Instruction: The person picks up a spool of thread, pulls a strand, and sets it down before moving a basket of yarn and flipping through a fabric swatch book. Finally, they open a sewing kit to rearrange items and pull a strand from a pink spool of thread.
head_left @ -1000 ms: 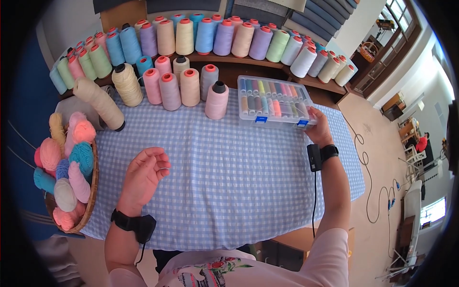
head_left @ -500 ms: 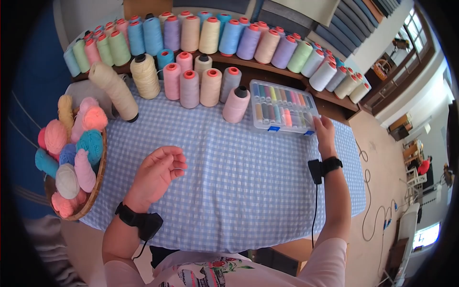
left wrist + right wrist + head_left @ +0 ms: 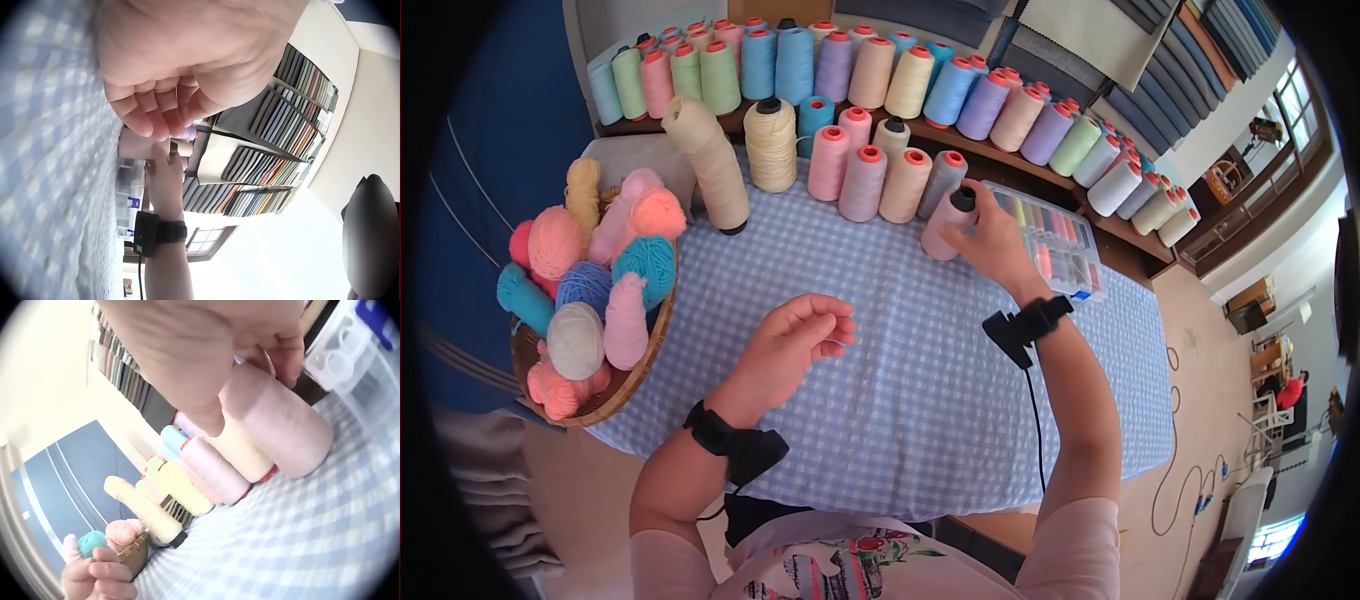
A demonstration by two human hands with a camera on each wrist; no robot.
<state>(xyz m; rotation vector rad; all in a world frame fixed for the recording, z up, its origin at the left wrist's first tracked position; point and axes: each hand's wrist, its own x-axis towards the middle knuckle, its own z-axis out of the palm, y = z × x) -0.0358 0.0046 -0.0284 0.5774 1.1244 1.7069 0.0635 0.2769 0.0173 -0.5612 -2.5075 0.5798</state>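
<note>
My right hand (image 3: 998, 250) is at the upper part of a pink thread cone (image 3: 941, 236) with a black top, thumb on the near side and fingers around the far side. In the right wrist view the pink cone (image 3: 287, 425) stands on the cloth, its top hidden by the hand. Just right of it lies a clear plastic case (image 3: 1090, 268) of small coloured spools, partly covered by the hand. My left hand (image 3: 785, 345) hovers over the checked cloth with fingers loosely curled and nothing in them; the left wrist view shows this hand (image 3: 194, 56) from the palm side.
Several thread cones (image 3: 865, 185) stand behind, with more along a curved shelf (image 3: 1140, 238). A tall beige cone (image 3: 710, 165) leans at the left beside a wicker basket (image 3: 635, 385) of yarn balls. Blue checked cloth (image 3: 880, 400) covers the table.
My right hand has left the spool case's right side and moved left to the pink thread cone. The case stays on the table. The left hand keeps its loose curl; the head view has shifted.
</note>
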